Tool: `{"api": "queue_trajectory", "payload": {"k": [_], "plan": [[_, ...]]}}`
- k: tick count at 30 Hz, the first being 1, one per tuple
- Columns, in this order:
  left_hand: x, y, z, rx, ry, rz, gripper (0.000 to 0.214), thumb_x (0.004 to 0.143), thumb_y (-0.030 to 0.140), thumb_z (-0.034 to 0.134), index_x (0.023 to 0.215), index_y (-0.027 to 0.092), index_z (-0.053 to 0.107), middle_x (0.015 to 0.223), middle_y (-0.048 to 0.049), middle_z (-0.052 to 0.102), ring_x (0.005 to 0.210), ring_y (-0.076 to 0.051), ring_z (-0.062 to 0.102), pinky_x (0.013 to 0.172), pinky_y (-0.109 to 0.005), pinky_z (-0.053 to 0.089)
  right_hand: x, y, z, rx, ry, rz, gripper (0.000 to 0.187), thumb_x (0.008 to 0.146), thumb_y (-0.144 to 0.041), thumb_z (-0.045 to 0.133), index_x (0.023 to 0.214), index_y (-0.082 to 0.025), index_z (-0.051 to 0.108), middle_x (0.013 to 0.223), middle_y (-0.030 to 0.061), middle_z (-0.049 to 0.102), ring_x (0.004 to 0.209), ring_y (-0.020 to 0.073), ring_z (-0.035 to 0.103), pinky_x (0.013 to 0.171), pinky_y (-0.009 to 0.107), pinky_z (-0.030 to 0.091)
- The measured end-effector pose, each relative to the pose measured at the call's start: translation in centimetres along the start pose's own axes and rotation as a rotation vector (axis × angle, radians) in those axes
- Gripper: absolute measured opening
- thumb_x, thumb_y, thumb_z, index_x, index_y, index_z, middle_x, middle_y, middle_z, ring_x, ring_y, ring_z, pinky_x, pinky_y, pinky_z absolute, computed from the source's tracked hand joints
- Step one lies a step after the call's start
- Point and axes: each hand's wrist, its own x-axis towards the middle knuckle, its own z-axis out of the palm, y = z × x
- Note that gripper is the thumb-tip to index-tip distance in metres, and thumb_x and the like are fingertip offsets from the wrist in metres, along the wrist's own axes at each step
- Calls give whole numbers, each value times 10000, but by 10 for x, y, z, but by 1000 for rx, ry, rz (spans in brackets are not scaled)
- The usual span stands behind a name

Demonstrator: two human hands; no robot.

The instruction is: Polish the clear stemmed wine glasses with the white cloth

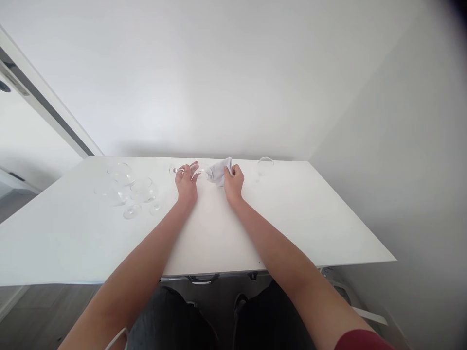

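Wall: plain white wall (233,73), filling the upper frame; meets a greyer stretch at right.
Table: white tabletop (310,223), spanning the middle of the frame, far edge close to the wall.
Legs: dark trousers (275,321), bottom centre, below the table's near edge.
Doorway: pale door frame (51,90), slanting down the upper left.
Glass group: several clear stemmed glasses (142,189), close together, left of centre on the tabletop; exact count hard to tell, outlines overlap.
Sleeve: dark red sleeve (361,340), bottom right, on the right arm.
Left hand: left hand (187,181), centre; fingers closed around the stem of a glass.
Right hand: right hand (234,183), just right of centre; pinching cloth between thumb and fingers.
Cloth: light grey cloth (218,171), bunched between the two hands, at the bowl end of the held glass.
Held glass: clear stemmed wine glass (200,170), centre, tipped sideways, foot to the left, bowl toward the cloth.
Lone glass: clear stemmed glass (265,166), upright on the tabletop, right of the right hand, near the far edge.
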Motion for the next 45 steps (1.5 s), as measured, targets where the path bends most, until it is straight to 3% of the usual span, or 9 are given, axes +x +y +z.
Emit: {"api": "queue_trajectory", "payload": {"k": [7, 15, 21, 25, 27, 32, 34, 39, 45], "plan": [[-8, 4, 11, 45, -116, 15, 197, 895, 349, 753, 936, 224, 607, 1244, -120, 729, 1139, -187, 696, 981, -332, 537, -1, -1, 5, 79, 20, 165, 245, 914, -407, 468, 810, -264, 297, 776, -38, 362, 693, 146, 392, 623, 246, 362], [-5, 6, 9, 3, -54, 2, 186, 889, 306, 765, 908, 243, 591, 1286, -88, 712, 1277, -172, 633, 1062, -335, 503, -21, -18, 10, 364, -340, 48, 188, 907, -361, 503, 1056, -292, 411, 858, -38, 650, 639, 129, 508, 622, 235, 448], [-3, 3, 1, 5, -11, -72, 171, 925, 384, 707, 900, 235, 628, 1302, -87, 705, 1172, -208, 683, 938, -344, 575, -20, -26, -9, 111, -611, -245, 651, 859, -241, 509, 1470, -297, 294, 1082, 35, 718, 862, 202, 639, 898, 412, 531], [-4, -2, 1, 100, -66, -157, 243, 958, 413, 620, 905, 185, 683, 1055, -120, 764, 992, -235, 736, 863, -354, 581, -23, -31, -13, -159, -799, -494, 818, 801, -137, 470, 1594, -243, 298, 1095, 58, 709, 1063, 230, 638, 1177, 547, 321], [-5, 0, 3, 80, -112, -131, 248, 962, 409, 607, 900, 182, 684, 988, -111, 765, 961, -238, 740, 873, -360, 575, -27, -33, -8, -56, -808, -431, 828, 809, -143, 458, 1608, -276, 290, 1085, 37, 706, 1045, 218, 637, 1159, 513, 361], [-9, 12, 11, -109, -217, -61, 160, 928, 377, 689, 924, 220, 657, 1085, -99, 745, 1103, -256, 702, 932, -391, 563, -30, -32, 2, 506, -619, 145, 861, 811, -242, 501, 1624, -286, 221, 1041, 19, 707, 866, 194, 650, 850, 359, 557], [-9, 13, 12, -120, -251, -49, 170, 911, 380, 715, 918, 220, 658, 1106, -102, 735, 1130, -267, 688, 935, -398, 562, -28, -30, 0, 601, -597, 233, 843, 825, -267, 492, 1624, -256, 223, 1022, 29, 705, 846, 195, 657, 802, 342, 566], [-6, 7, 7, -58, -226, -11, 226, 914, 437, 705, 937, 216, 662, 1173, -97, 719, 1126, -256, 677, 933, -381, 553, -28, -28, -7, 174, -741, -217, 878, 872, -202, 506, 1659, -276, 125, 1354, 87, 648, 1108, 242, 647, 1043, 476, 508], [-9, 3, 4, 34, -291, -116, 364, 952, 560, 605, 1011, 215, 706, 1159, -102, 716, 1127, -263, 668, 935, -392, 536, -20, -26, -9, -363, -677, -688, 914, 815, 45, 306, 1655, -302, 208, 1484, 50, 582, 1383, 215, 513, 1268, 636, -24]]}}
